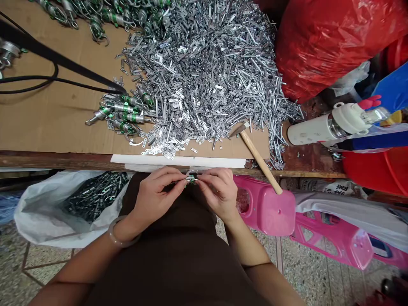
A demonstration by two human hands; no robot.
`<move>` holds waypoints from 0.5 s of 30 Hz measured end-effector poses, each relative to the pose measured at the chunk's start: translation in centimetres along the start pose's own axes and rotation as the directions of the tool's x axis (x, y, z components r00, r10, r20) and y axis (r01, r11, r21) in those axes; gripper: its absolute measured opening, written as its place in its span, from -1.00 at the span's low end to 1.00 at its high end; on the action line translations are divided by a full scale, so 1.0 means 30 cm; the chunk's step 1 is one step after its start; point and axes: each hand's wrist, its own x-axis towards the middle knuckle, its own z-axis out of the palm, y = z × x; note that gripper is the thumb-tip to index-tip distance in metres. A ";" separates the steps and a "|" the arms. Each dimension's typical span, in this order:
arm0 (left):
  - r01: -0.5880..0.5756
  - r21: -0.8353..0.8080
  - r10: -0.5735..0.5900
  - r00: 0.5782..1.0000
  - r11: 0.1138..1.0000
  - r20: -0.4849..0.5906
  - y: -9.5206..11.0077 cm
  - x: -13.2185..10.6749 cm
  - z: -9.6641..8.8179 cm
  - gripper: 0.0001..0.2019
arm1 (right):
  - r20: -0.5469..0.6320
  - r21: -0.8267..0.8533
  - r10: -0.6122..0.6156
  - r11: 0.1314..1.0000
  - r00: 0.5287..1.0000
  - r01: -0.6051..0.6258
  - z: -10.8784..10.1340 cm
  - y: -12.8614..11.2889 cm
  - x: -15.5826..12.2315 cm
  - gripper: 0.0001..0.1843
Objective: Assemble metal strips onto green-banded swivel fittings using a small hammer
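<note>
Just off the table's front edge, my left hand (159,192) and my right hand (220,191) pinch a small metal part with green on it (191,179) between them. A thin curved metal piece shows at its top; the fingertips hide its ends. Above the hands, a large heap of small silver metal plates and pins (204,76) covers the tabletop. Similar green and silver assemblies (127,112) lie at its left side. A hammer (259,159) with a wooden handle rests to the right, its handle sticking out past the edge.
An open white sack (38,221) of dark parts stands below left. Pink plastic stools (277,212) are below right. A white bottle (314,129) lies near a red bag (334,38). Black cables (54,78) cross the cardboard (41,123); a white strip (178,160) lines the edge.
</note>
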 end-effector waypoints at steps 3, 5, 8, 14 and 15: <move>-0.040 0.021 0.040 0.999 0.999 0.004 -0.003 0.000 -0.001 -0.92 | 0.026 -0.011 0.076 0.997 0.997 -0.075 -0.001 -0.012 0.001 -0.97; -0.082 0.057 0.083 0.997 0.995 -0.003 -0.007 0.000 -0.002 -0.91 | 0.058 -0.012 0.133 0.991 0.989 -0.133 0.002 -0.014 -0.001 -0.96; -0.141 0.128 0.140 0.990 0.982 0.015 -0.010 -0.002 0.001 -0.92 | 0.113 -0.021 0.110 0.994 0.988 -0.108 0.006 -0.009 -0.011 -0.92; -0.105 0.136 0.105 0.994 0.985 0.014 0.003 -0.002 0.004 -0.91 | 0.194 0.023 0.028 0.999 0.981 -0.033 -0.003 0.000 -0.010 -0.74; -0.077 0.125 0.077 0.997 0.989 0.002 0.006 -0.001 0.002 -0.90 | 0.188 0.045 0.063 0.996 0.980 -0.073 -0.005 -0.002 -0.005 -0.76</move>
